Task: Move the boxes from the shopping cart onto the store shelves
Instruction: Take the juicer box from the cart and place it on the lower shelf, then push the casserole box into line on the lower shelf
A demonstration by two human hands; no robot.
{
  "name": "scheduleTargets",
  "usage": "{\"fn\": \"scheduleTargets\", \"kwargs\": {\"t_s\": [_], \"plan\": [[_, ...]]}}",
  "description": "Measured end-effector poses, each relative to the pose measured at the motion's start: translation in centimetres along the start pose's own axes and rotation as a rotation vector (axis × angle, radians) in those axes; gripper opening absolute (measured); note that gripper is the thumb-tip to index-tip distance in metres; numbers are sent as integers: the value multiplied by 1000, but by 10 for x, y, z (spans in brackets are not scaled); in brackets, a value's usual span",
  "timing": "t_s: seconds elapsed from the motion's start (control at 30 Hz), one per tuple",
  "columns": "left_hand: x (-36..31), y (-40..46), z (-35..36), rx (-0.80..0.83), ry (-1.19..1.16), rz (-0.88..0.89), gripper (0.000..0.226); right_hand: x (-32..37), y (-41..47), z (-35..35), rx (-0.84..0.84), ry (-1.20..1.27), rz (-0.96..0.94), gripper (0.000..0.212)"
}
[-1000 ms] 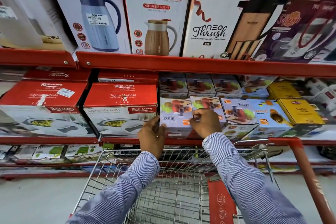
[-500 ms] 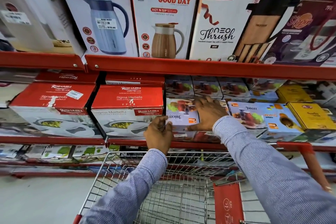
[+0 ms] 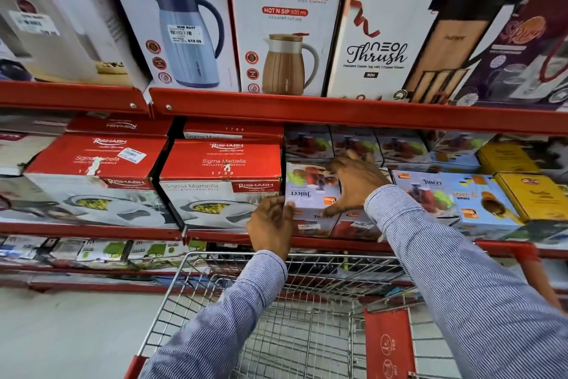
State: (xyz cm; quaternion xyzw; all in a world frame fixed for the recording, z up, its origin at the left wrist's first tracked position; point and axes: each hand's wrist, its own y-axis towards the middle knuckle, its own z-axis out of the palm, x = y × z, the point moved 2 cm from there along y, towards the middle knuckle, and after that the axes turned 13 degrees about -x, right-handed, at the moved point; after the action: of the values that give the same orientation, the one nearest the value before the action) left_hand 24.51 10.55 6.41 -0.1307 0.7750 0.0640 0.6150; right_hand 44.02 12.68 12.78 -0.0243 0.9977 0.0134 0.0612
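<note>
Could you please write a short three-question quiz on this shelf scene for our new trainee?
1. True or false: the cart still holds boxes.
2. Which hand lies flat on top of the Juicer box: A left, B right?
3. Fill in: left of the Juicer box stands a red ___ box.

Key: 1 false, no boxes show in it; 2 B; 3 Rishabh.
</note>
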Motion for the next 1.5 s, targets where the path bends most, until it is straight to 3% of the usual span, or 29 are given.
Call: {"fn": "scheduleTargets", "kwargs": {"t_s": [0.4,0.6,0.67,0.8,1.07,1.5], "plan": [[-3,5,-32,8,33,28,16,22,-21,-1,33,64,103,107],[13,38,-121,-170,89,29,21,92,-58,0,-291,811,330,88],[16,54,-144,-213,65,13,29,116,-56,-1,-307,900,404,85],[16,80,-165,-147,101,1,51,144,-40,0,-254,1140,549,84],[22,103,-173,10,244,99,71,159,-32,-11,-186,1211,665,79],[12,113,-182,110,322,163,60,165,-41,-5,-131,1304,781,84]]}}
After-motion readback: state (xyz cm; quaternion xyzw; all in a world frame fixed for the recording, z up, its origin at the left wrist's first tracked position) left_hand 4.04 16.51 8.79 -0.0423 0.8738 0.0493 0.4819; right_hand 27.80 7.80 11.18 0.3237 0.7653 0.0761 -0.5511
